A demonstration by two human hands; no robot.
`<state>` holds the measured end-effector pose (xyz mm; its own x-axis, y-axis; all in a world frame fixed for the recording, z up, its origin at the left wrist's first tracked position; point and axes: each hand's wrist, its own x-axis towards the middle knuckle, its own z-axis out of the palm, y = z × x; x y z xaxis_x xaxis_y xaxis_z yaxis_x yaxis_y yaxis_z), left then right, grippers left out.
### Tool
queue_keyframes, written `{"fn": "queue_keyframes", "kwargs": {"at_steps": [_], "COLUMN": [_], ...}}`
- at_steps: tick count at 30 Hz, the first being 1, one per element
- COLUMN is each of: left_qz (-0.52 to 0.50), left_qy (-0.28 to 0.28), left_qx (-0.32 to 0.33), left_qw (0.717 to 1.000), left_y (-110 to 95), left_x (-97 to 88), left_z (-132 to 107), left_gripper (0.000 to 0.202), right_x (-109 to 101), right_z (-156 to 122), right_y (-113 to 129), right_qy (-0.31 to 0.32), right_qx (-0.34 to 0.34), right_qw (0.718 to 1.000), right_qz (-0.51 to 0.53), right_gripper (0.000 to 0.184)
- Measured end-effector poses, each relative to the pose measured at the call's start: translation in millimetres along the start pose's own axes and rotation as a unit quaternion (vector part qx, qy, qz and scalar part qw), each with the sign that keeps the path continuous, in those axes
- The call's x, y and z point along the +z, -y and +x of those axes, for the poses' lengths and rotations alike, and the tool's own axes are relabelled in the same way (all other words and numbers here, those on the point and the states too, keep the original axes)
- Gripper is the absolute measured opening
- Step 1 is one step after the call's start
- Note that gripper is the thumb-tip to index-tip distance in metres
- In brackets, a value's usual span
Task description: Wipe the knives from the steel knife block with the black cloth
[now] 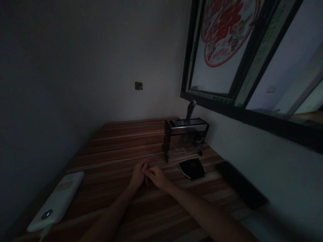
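Note:
My left hand [138,174] and my right hand [156,176] rest together on the wooden counter [113,151], fingertips touching, fingers curled and pressed close. In the dim light I cannot make out anything between them. Just beyond them stands a shiny metal knife holder [185,137] with one knife handle [190,110] sticking up from it.
A small dark packet [193,168] lies right of my hands. A long black object [239,183] lies by the right wall under a window [227,50] with a red paper cutting. A white slab-like device [57,201] sits at the counter's left edge.

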<state>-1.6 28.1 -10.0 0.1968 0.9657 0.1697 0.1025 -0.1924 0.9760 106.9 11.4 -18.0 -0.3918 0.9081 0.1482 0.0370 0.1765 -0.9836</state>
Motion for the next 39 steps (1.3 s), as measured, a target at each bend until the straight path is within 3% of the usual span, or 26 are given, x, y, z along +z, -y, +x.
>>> {"fn": "queue_keyframes", "kwargs": {"at_steps": [15,39], "left_qz": [0.017,0.024], "left_qy": [-0.023,-0.014], "left_qx": [0.028,0.017], "left_qw": [0.999,0.999], "left_y": [-1.4,3.1], "left_x": [-1.5,-1.6], "left_z": [1.3,0.7], "left_gripper": [0.035,0.036], "right_x": [0.3,0.2], "right_z": [-1.2,-2.2], "right_y": [1.8,3.9], "right_qy": [-0.002,0.003], "right_qx": [0.004,0.003], "right_qw": [1.000,1.000], "right_qz": [-0.002,-0.005], "right_gripper": [0.058,0.058]}}
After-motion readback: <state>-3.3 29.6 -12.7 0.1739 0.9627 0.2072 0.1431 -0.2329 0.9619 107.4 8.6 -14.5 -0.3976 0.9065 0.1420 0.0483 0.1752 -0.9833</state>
